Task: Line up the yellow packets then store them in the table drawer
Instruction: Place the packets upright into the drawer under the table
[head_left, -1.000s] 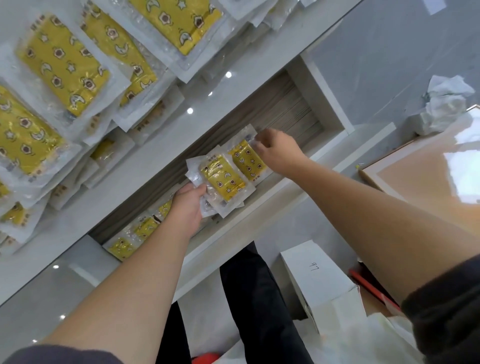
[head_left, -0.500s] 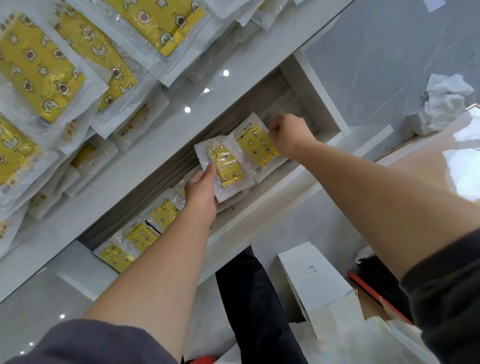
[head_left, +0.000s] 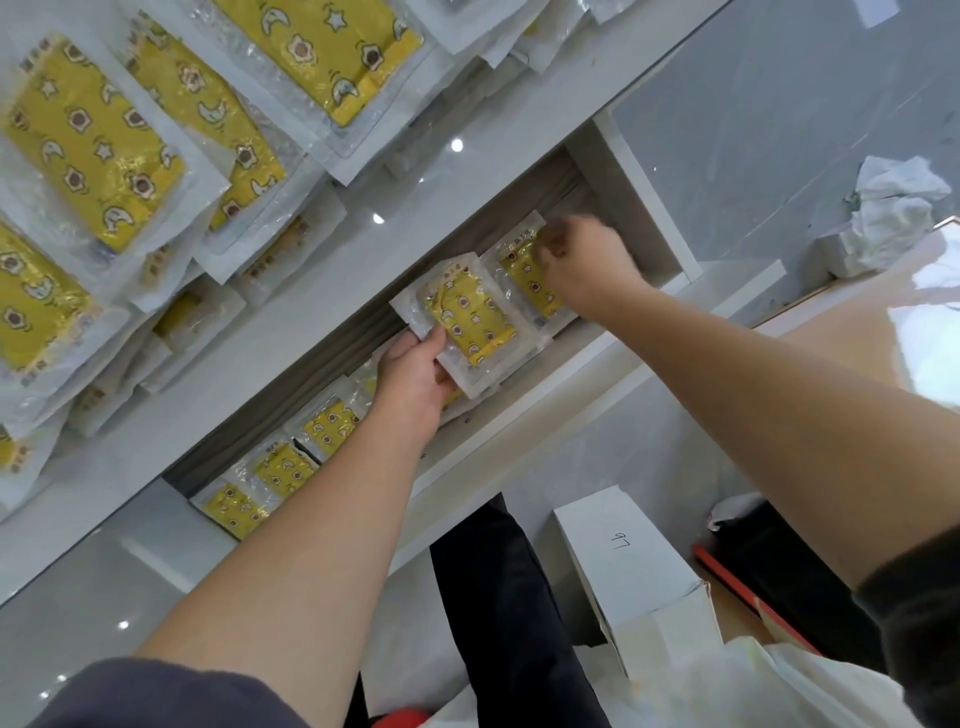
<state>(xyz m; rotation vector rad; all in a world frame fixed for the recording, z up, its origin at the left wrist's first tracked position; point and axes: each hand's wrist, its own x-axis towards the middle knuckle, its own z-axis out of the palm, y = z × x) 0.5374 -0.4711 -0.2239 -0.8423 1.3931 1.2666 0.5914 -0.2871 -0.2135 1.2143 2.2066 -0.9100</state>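
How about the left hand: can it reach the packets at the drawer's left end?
Likely yes: that row lies uncovered in the open drawer beside the left hand, though its fingers grip a packet.

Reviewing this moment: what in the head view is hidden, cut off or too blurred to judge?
All in the head view:
- Right hand: motion blur; its grip on the far packet is unclear.
- Left hand: fingers hidden under the near packet it holds.
- Drawer: back part hidden beneath the table top.
- Packets on the table: cut off by top and left edges; count unknown.
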